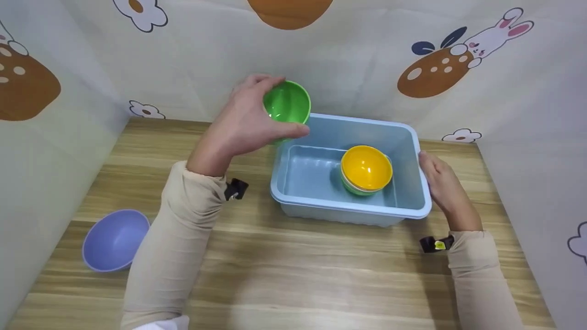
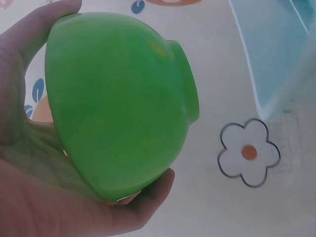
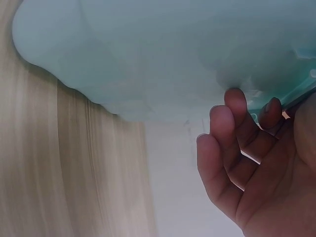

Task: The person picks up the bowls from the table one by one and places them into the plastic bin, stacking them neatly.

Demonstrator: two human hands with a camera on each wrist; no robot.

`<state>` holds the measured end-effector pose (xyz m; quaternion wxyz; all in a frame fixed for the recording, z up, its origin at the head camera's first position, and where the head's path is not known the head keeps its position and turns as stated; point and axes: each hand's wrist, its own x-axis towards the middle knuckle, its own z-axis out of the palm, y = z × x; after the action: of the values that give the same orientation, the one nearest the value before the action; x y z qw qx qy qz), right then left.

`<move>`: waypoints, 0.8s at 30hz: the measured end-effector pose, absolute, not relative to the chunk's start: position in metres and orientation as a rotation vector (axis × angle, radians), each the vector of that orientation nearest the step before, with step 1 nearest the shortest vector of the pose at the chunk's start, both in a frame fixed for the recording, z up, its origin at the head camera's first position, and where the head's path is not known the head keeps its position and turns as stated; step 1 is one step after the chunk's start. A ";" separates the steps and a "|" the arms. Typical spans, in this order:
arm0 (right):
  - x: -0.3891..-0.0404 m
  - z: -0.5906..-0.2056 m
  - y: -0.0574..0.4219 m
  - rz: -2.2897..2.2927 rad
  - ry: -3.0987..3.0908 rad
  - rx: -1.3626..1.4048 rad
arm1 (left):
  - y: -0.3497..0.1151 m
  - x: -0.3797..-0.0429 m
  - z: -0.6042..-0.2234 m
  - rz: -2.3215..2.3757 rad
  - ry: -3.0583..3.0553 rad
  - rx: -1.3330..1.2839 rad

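Observation:
My left hand grips a green bowl by its rim, thumb on the near side and fingers on the far side. The bowl is tilted and held above the left back corner of a light blue plastic bin. Its rounded outside and foot face the left wrist camera. At the bin's right end, my right hand holds the rim, with fingers curled under it along the outer wall. Inside the bin, toward the right, stands a stack of bowls with a yellow bowl on top and white and green edges below.
A purple bowl rests on the wooden tabletop at the left, partly behind the left sleeve. Printed cloth walls enclose the table at the back and both sides. The bin stands near the back wall.

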<state>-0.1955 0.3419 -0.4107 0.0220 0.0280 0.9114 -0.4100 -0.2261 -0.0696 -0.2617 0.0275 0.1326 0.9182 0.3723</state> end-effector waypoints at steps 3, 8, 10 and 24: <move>-0.195 -0.410 0.341 -1.258 2.835 0.090 | -0.063 -0.227 -0.257 1.136 2.836 0.435; -0.195 -0.412 0.340 -1.255 2.813 0.096 | -0.053 -0.228 -0.253 1.128 2.845 0.472; -0.195 -0.413 0.339 -1.259 2.798 0.100 | -0.048 -0.229 -0.251 1.125 2.849 0.488; -0.192 -0.410 0.340 -1.277 2.806 0.113 | -0.010 -0.232 -0.251 1.022 2.901 0.612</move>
<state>-0.1923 0.3403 -0.4102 0.0281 0.0366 0.9092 -0.4138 -0.2317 -0.0103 -0.2508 0.0027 0.1953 0.9250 0.3260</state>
